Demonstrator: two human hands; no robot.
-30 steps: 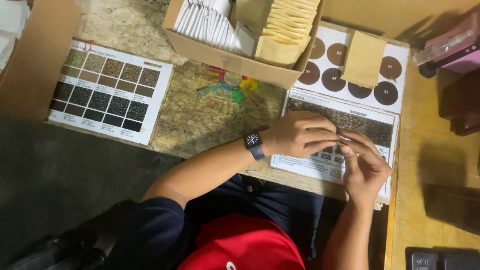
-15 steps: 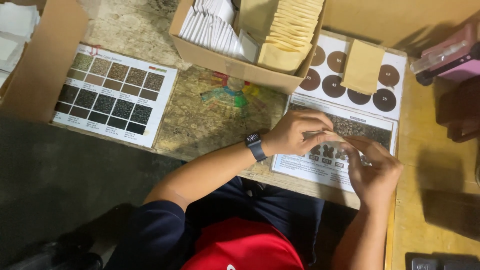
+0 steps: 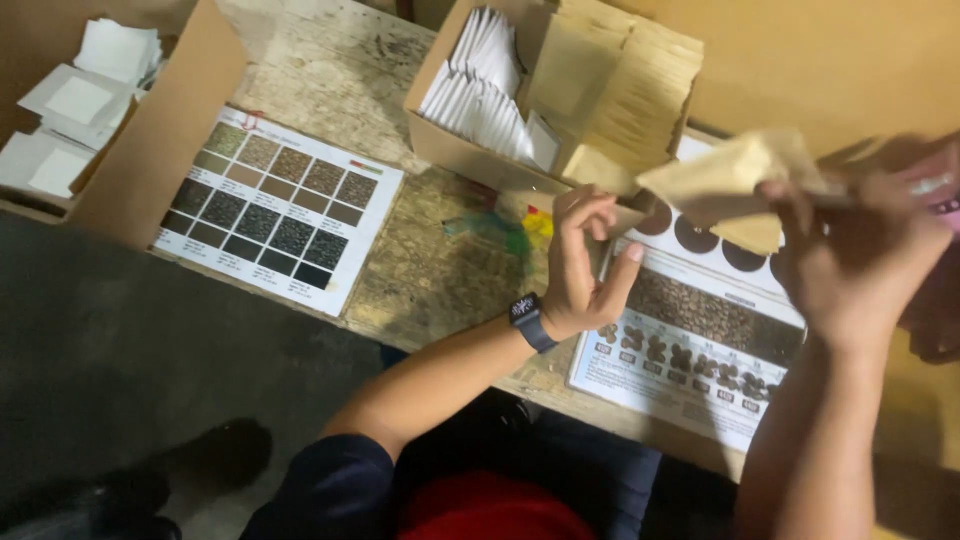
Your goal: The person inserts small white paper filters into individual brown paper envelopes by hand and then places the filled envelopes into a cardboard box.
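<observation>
Two hands are working above the printed chart (image 3: 700, 370): my right hand (image 3: 860, 260) is pinching a tan paper envelope (image 3: 730, 180) clear of the cardboard box (image 3: 470, 150), while my left hand (image 3: 580, 260) is hovering half-curled, fingers apart and empty.

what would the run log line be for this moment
left hand: raised, fingers curled, holds nothing visible | right hand: lifts tan paper envelope | below: printed sample chart | behind: cardboard box
</observation>
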